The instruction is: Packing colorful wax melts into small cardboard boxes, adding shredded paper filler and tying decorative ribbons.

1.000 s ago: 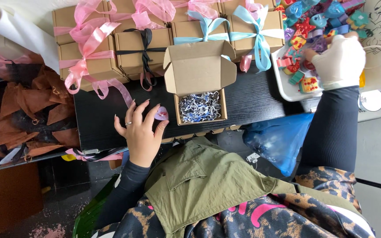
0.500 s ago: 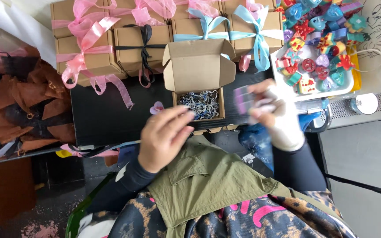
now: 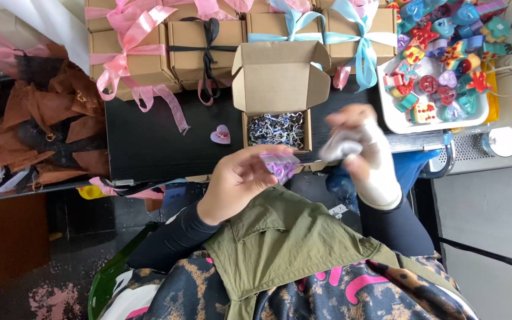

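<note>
An open cardboard box (image 3: 280, 77) with blue and white shredded paper (image 3: 277, 129) inside stands on the black table (image 3: 149, 142). Just in front of it, my left hand (image 3: 235, 184) grips a small purple piece (image 3: 281, 166) at its fingertips. My right hand (image 3: 368, 157), wrapped in white, pinches a pale, blurred piece (image 3: 339, 145) beside the box's front right corner. The two hands are close together, above my lap. A small pink heart (image 3: 220, 135) lies on the table to the left of the box.
A white tray (image 3: 389, 115) of several colourful moulded shapes sits at the right. Closed cardboard boxes tied with pink (image 3: 131, 53), black (image 3: 205, 44) and blue (image 3: 357, 35) ribbons line the back. Brown pouches (image 3: 42, 130) pile up at the left.
My right hand came back from the tray to the box front holding a pale piece. My left hand lifted off the table and now grips a purple piece.
</note>
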